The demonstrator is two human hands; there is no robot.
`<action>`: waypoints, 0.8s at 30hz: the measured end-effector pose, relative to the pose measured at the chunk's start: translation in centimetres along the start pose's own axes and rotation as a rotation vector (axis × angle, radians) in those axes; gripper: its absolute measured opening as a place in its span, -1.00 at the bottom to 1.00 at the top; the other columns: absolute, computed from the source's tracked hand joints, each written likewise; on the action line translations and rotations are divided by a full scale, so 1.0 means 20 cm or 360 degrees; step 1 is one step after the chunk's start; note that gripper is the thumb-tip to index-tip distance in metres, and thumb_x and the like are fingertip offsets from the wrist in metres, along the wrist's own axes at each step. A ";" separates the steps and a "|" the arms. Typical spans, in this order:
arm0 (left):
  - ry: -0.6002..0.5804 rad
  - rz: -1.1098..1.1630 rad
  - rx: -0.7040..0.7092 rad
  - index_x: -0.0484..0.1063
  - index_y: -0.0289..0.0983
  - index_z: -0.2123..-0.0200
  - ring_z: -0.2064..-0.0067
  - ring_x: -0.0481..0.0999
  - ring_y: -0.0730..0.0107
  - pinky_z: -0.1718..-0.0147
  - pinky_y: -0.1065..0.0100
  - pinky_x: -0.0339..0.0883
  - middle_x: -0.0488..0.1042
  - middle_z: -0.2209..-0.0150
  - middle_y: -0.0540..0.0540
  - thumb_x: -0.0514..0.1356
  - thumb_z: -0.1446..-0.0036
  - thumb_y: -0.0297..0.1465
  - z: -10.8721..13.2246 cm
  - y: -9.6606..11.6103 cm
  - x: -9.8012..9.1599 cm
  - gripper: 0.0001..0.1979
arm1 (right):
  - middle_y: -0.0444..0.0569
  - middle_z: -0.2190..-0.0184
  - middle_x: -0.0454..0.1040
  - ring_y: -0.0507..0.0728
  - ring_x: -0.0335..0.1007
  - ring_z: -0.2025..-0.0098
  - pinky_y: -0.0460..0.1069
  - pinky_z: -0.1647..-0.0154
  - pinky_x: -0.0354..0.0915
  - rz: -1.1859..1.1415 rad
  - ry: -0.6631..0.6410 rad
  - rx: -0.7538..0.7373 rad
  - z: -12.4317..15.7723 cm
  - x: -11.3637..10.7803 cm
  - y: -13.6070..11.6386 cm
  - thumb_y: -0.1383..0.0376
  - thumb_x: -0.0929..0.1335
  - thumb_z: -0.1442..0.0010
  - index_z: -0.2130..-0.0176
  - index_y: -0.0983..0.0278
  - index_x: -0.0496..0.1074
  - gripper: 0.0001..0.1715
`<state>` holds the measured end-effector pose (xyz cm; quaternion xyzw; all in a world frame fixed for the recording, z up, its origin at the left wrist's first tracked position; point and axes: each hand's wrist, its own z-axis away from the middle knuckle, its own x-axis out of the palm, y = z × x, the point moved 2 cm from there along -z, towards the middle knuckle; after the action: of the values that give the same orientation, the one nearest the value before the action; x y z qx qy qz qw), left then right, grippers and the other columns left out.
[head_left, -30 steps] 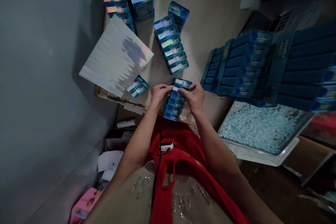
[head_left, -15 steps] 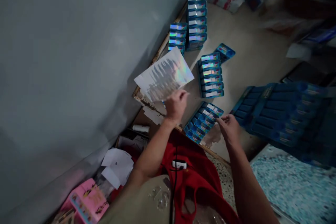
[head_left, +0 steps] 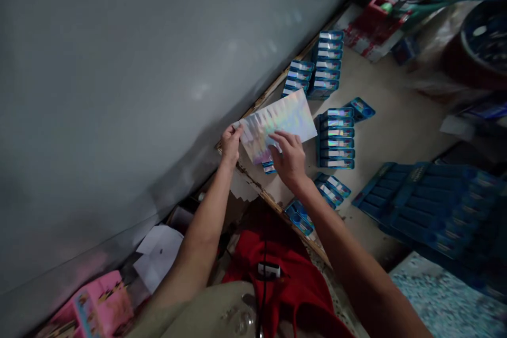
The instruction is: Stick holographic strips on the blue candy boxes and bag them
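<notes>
pinching a shiny, silvery rectangular sheet (head_left: 296,111) between left fingers (head_left: 228,134), apparently to steady it above the pale flat table (head_left: 398,111); holding right fingers (head_left: 285,140) slightly parted over its near edge, perhaps touching.

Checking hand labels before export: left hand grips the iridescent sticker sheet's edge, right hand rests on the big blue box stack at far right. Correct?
No: the right hand is over the iridescent sticker sheet, per the head view. The left hand does grip its edge.
</notes>
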<state>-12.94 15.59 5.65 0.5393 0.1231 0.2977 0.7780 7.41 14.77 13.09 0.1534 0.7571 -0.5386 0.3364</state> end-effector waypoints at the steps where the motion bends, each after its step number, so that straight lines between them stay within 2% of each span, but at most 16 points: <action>1: -0.0003 -0.0014 0.0046 0.50 -0.24 0.30 0.35 0.47 0.47 0.27 0.42 0.39 0.55 0.33 0.00 0.46 0.02 -0.12 0.01 0.01 0.00 -0.63 | 0.18 -0.19 0.49 0.31 0.35 -0.23 0.25 -0.29 0.28 0.0079 -0.0065 -0.0099 -0.08 0.05 -0.03 0.25 0.23 -0.47 -0.20 0.23 0.49 -0.58; 4: -0.0061 -0.0044 0.0139 0.50 -0.23 0.31 0.39 0.44 0.46 0.36 0.44 0.34 0.53 0.38 0.01 0.44 -0.04 -0.08 0.04 0.03 -0.01 -0.64 | 0.21 -0.31 0.39 0.35 0.26 -0.29 0.26 -0.29 0.25 0.0292 -0.0221 -0.0239 -0.27 0.17 -0.10 0.29 0.21 -0.48 -0.34 0.29 0.37 -0.48; 7: -0.0119 -0.0011 0.0177 0.51 -0.22 0.26 0.36 0.48 0.43 0.33 0.43 0.38 0.55 0.35 0.00 0.44 -0.06 -0.09 0.08 0.03 -0.01 -0.64 | 0.18 -0.29 0.43 0.39 0.27 -0.22 0.26 -0.20 0.28 0.0445 -0.0283 -0.0263 -0.33 0.26 -0.11 0.27 0.22 -0.49 -0.34 0.27 0.37 -0.48; 11: -0.0021 -0.0009 0.0194 0.53 -0.23 0.25 0.30 0.54 0.39 0.23 0.38 0.45 0.60 0.30 -0.04 0.39 -0.15 -0.14 0.10 -0.01 -0.01 -0.72 | 0.16 -0.37 0.38 0.38 0.25 -0.25 0.25 -0.21 0.23 0.0554 -0.0369 -0.0394 -0.26 0.33 -0.07 0.33 0.20 -0.48 -0.34 0.28 0.37 -0.47; 13: 0.0051 -0.0067 0.0194 0.53 -0.24 0.26 0.28 0.57 0.36 0.21 0.36 0.47 0.62 0.29 -0.07 0.35 -0.20 -0.15 0.11 -0.03 -0.02 -0.74 | 0.15 -0.41 0.32 0.37 0.22 -0.30 0.23 -0.23 0.21 0.0556 -0.0403 -0.0465 -0.20 0.33 -0.04 0.36 0.20 -0.47 -0.35 0.31 0.37 -0.47; 15: 0.0100 -0.0164 0.0205 0.53 -0.24 0.26 0.25 0.58 0.33 0.20 0.36 0.47 0.62 0.29 -0.08 0.33 -0.22 -0.16 0.12 -0.04 -0.02 -0.75 | 0.14 -0.37 0.39 0.35 0.24 -0.29 0.20 -0.23 0.19 0.0532 -0.0397 -0.0460 -0.13 0.31 -0.03 0.35 0.22 -0.47 -0.30 0.29 0.42 -0.51; 17: 0.0137 -0.0264 0.0214 0.53 -0.24 0.26 0.22 0.58 0.31 0.18 0.36 0.47 0.62 0.29 -0.07 0.33 -0.22 -0.17 0.11 -0.04 -0.03 -0.75 | 0.14 -0.20 0.54 0.32 0.32 -0.20 0.18 -0.18 0.20 0.0494 -0.0361 -0.0367 -0.05 0.27 -0.03 0.30 0.27 -0.46 -0.20 0.25 0.51 -0.59; 19: 0.0158 -0.0335 0.0195 0.54 -0.24 0.25 0.18 0.59 0.28 0.16 0.34 0.47 0.62 0.28 -0.07 0.35 -0.21 -0.17 0.09 -0.04 -0.03 -0.75 | 0.11 0.05 0.63 0.28 0.42 -0.03 0.14 -0.08 0.24 0.0427 -0.0278 -0.0177 0.04 0.20 -0.05 0.25 0.31 -0.44 -0.06 0.21 0.58 -0.69; 22: 0.0141 -0.0429 0.0194 0.56 -0.23 0.20 0.09 0.60 0.23 0.07 0.30 0.47 0.62 0.21 -0.11 0.36 -0.21 -0.18 0.07 0.00 -0.02 -0.76 | -0.02 0.38 0.55 0.17 0.41 0.29 0.05 0.14 0.26 0.0113 -0.0019 0.0309 0.18 0.04 -0.09 0.15 0.36 -0.40 0.15 0.20 0.61 -0.75; 24: 0.0193 -0.0552 0.0301 0.55 -0.22 0.10 -0.03 0.58 0.19 -0.05 0.27 0.45 0.61 0.08 -0.16 0.38 -0.21 -0.21 0.11 0.05 -0.02 -0.73 | -0.11 0.49 0.46 0.10 0.33 0.41 0.01 0.28 0.24 -0.0285 0.0169 0.0687 0.28 -0.07 -0.12 0.06 0.39 -0.35 0.22 0.21 0.58 -0.71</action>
<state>-12.49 13.85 7.32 0.5617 0.2882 0.1783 0.7547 8.95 9.03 14.64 0.1822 0.6516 -0.7069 0.2065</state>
